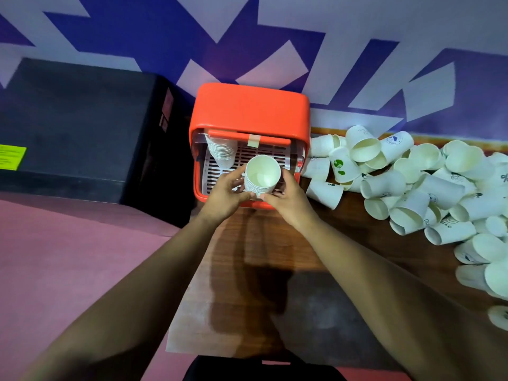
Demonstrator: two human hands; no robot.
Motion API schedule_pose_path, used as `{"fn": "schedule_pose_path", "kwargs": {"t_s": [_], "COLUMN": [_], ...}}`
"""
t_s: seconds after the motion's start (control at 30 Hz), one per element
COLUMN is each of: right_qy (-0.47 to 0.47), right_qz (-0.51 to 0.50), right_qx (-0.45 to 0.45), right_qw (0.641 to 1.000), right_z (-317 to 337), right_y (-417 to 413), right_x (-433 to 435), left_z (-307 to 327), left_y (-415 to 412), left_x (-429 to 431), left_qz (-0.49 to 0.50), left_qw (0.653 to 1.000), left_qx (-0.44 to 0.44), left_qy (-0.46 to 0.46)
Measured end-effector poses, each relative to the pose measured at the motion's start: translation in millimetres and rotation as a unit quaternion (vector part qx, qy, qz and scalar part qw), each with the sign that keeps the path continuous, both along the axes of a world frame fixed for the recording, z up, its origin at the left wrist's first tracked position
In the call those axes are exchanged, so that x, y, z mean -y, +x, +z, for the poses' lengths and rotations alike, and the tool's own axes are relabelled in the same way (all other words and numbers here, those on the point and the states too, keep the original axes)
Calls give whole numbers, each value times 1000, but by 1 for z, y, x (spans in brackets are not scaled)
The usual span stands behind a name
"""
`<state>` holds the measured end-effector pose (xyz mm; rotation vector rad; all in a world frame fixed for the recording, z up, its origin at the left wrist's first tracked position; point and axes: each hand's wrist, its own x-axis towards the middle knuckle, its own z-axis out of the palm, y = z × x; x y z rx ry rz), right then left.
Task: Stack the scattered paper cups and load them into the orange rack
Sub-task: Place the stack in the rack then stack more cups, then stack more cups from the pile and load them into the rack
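At the open front of the orange rack (248, 111), left hand (224, 192) and right hand (288, 196) both grip a cup stack (261, 176) over its white grid, another stack (221, 152) stands inside at left, and loose cups (406, 182) lie heaped on the table (275, 257) to the right.

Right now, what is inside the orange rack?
A stack of paper cups sits back left in the rack, on a white slatted tray. The left hand, right hand and their held stack hide the tray's front.

Both hands grip cup stack (261, 176) at rack (251, 111)
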<state>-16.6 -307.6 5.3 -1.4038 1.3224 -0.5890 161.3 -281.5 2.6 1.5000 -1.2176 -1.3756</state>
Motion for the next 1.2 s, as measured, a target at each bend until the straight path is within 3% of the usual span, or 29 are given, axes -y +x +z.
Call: {"fn": "schedule_pose_path", "kwargs": {"t_s": [0.33, 0.57, 0.97, 1.2], "right_qy": [-4, -11, -33, -28], "right_qz": [-19, -59, -68, -60], "right_qx": [-54, -79, -140, -149], "right_qw": [998, 995, 987, 987], "right_z": [-20, -27, -40, -37], "right_y": [12, 32, 50, 46], "right_x": [12, 39, 66, 64], "left_z": [-22, -14, -24, -20], "left_y": [2, -2, 3, 3], "left_x": [6, 24, 41, 38], "left_qz": [66, 96, 48, 63], "left_qw": [993, 992, 995, 993], "left_qx": [39, 50, 90, 77], "left_qy": [95, 69, 23, 61]}}
